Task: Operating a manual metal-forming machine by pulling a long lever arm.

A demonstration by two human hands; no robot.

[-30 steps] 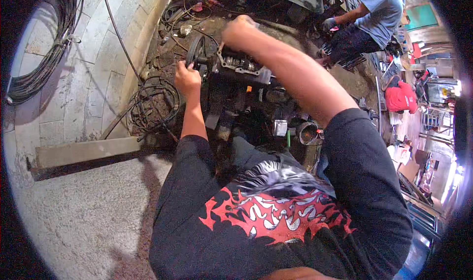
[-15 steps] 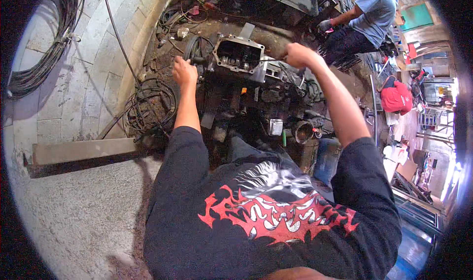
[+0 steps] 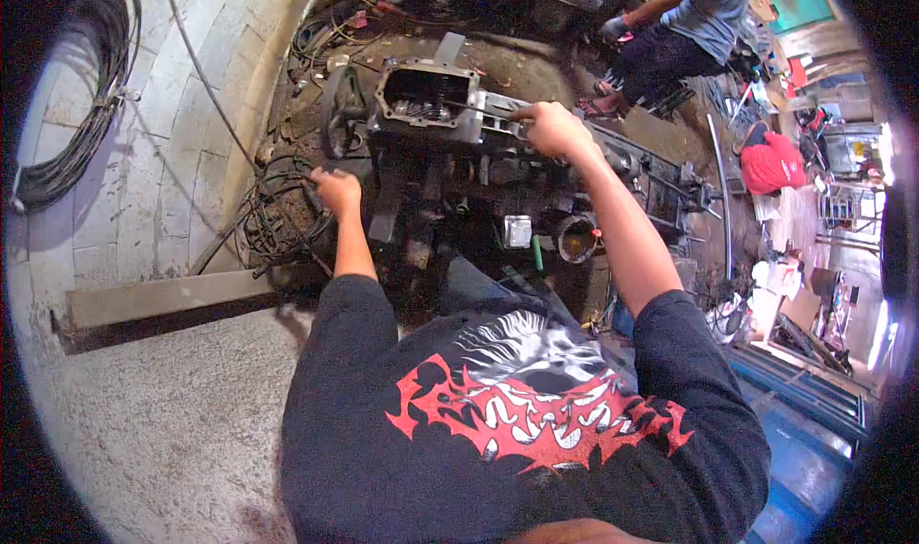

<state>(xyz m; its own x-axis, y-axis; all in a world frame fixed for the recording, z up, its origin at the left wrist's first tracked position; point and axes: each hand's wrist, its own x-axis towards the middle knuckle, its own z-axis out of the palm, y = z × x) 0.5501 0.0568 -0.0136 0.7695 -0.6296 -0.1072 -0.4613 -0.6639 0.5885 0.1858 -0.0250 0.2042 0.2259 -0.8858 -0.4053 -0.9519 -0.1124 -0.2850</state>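
Note:
A metal gearbox housing (image 3: 472, 128) with a rectangular open top stands in front of me, toothed gears (image 3: 436, 111) showing inside. My right hand (image 3: 557, 131) is closed around the end of a thin dark rod (image 3: 476, 111), which reaches left over the housing's rim toward the opening. What kind of tool it is cannot be made out. My left hand (image 3: 337, 192) is apart from the housing, on its near left side, above a heap of cables. Its fingers are curled, and whether a dark piece beside them is in their hold is unclear.
Tangled black cables (image 3: 278, 214) lie at the left by a block wall (image 3: 191, 113), where a coil of cable (image 3: 91, 113) hangs. A round-mouthed metal part (image 3: 577, 240) sits near my legs. Beyond, a person in a light blue shirt (image 3: 713, 8) sits; a red-clad person (image 3: 771, 166) is farther right.
My left hand has come away from the housing's left side, toward me. The right hand has shifted slightly nearer with the rod. The whole view has moved a little.

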